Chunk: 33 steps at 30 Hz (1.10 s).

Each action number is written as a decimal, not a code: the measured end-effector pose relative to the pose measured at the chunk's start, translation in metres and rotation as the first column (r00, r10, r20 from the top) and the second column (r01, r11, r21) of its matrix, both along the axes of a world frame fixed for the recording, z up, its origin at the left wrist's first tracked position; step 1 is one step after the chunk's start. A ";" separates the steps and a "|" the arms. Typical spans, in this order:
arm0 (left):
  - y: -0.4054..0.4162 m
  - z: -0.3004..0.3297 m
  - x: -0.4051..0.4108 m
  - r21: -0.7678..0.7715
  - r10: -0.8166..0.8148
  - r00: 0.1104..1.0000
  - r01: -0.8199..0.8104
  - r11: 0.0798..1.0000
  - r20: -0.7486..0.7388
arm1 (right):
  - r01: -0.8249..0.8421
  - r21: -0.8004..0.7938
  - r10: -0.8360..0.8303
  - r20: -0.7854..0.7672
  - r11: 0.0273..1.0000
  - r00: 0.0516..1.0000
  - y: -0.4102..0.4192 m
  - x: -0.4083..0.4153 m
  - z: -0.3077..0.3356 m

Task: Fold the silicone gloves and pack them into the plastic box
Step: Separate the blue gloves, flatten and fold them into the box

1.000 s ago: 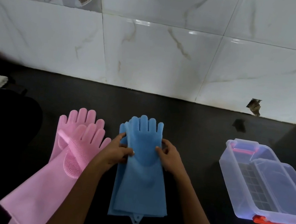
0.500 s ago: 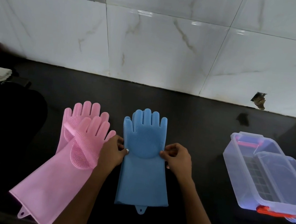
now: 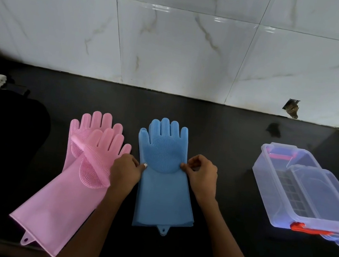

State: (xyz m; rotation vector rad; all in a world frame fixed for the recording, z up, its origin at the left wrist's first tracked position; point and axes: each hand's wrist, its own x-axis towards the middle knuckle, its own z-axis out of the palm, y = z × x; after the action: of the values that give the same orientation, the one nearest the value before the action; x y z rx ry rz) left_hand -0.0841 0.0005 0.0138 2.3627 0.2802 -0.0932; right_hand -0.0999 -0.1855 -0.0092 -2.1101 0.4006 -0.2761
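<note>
Hands framed the blue silicone gloves [image 3: 164, 171] at the wrist line, one on each side edge. The left hand [image 3: 126, 171] pinched the left edge just below the thumb, and the right hand [image 3: 200, 174] pinched the right edge with curled fingertips, both gripping the rubber rather than resting flat on it. That symmetric hold probably served to square the stacked blue pair, palm bristles up and fingers toward the marble-tiled wall [image 3: 176, 48], before a fold across the middle. The pink silicone gloves [image 3: 84, 164] lay just beside them to the left, one crossed over the other and untouched, with a hanging tab at the near cuff. The clear plastic box [image 3: 300, 192] sat well apart on the right of the black countertop [image 3: 228, 137], lidless, red latch handles at both ends, its lid apparently resting against it; no glove was inside, so packing had not yet begun.
</note>
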 end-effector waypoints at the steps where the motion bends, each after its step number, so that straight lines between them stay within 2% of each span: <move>1: 0.002 0.001 0.000 -0.006 -0.014 1.000 0.014 1.000 -0.020 | -0.023 0.002 0.023 -0.023 1.000 0.999 -0.002 0.000 0.001; 6: 0.006 -0.001 -0.001 -0.072 -0.009 1.000 0.008 0.997 -0.011 | -0.115 0.162 0.148 -0.211 0.980 0.966 -0.015 -0.008 0.005; 12: 0.005 -0.003 -0.002 -0.058 0.022 1.000 -0.021 0.998 0.014 | -0.112 0.153 0.156 -0.314 0.982 0.937 -0.014 -0.003 0.011; 14: 0.006 -0.007 -0.006 -0.047 0.019 0.999 -0.017 0.999 0.035 | -0.133 0.113 0.167 -0.384 0.985 0.908 -0.014 0.000 0.013; 18: 0.006 -0.014 -0.012 0.058 0.006 0.996 -0.011 0.998 0.084 | -0.232 -0.119 0.142 -0.504 0.966 0.852 -0.013 0.008 0.016; 20: 0.006 -0.014 -0.010 0.100 -0.012 1.000 0.009 0.995 0.028 | -0.252 -0.188 0.125 -0.509 0.949 0.852 -0.010 0.009 0.018; 24: 0.005 -0.011 -0.008 0.123 -0.082 0.995 0.089 0.988 -0.056 | -0.236 -0.216 0.102 -0.497 0.947 0.862 -0.005 0.003 0.019; 30: 0.013 -0.013 -0.023 0.169 -0.232 0.973 0.229 0.959 -0.002 | -0.277 -0.179 0.147 -0.523 0.944 0.840 -0.012 -0.025 0.016; 33: 0.021 -0.015 -0.033 0.150 -0.223 0.966 0.203 0.968 0.131 | -0.230 -0.198 0.148 -0.360 0.953 0.921 -0.014 -0.043 0.010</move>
State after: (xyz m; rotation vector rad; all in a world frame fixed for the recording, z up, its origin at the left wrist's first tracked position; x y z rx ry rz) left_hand -0.1167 0.0213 -0.0007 2.5137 -0.0416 -0.0021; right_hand -0.1426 -0.1999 0.0009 -2.4213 0.3731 0.1707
